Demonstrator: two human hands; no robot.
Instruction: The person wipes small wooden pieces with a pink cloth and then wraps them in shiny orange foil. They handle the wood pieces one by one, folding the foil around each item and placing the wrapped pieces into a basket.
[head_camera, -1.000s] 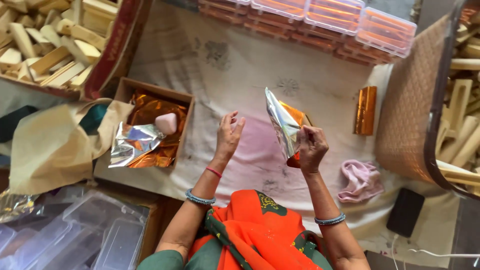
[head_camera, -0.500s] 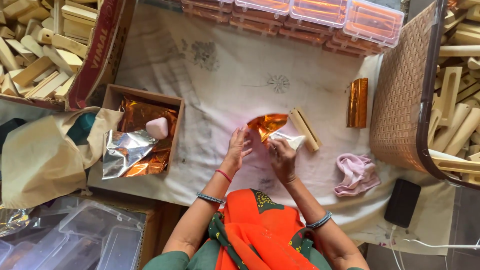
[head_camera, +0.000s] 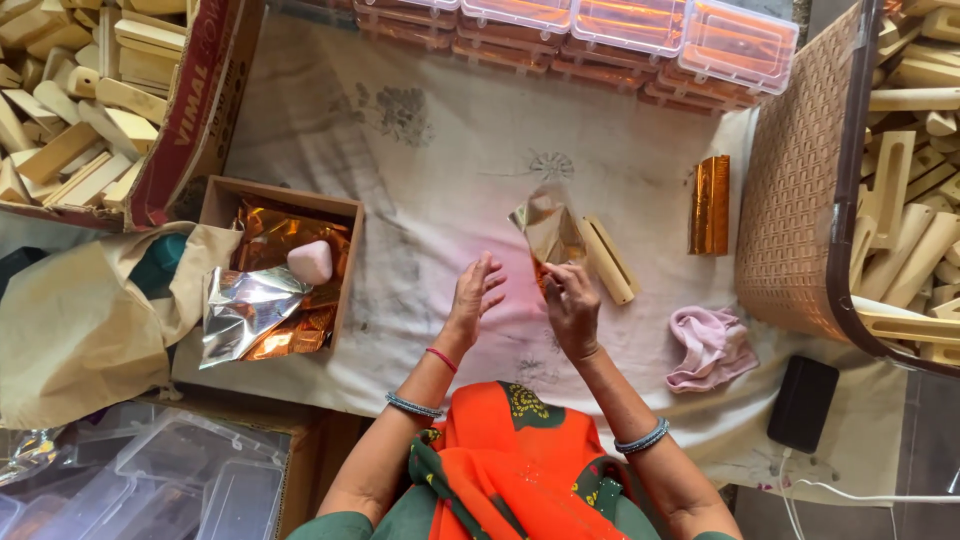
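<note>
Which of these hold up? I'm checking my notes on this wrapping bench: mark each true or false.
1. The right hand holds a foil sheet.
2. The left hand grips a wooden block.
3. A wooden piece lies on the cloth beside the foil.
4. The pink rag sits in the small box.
1. True: the right hand pinches the foil sheet.
2. False: the left hand is open, holding nothing.
3. True: the wooden piece lies on the white cloth.
4. False: the pink rag lies on the cloth; the small box holds foil.
</note>
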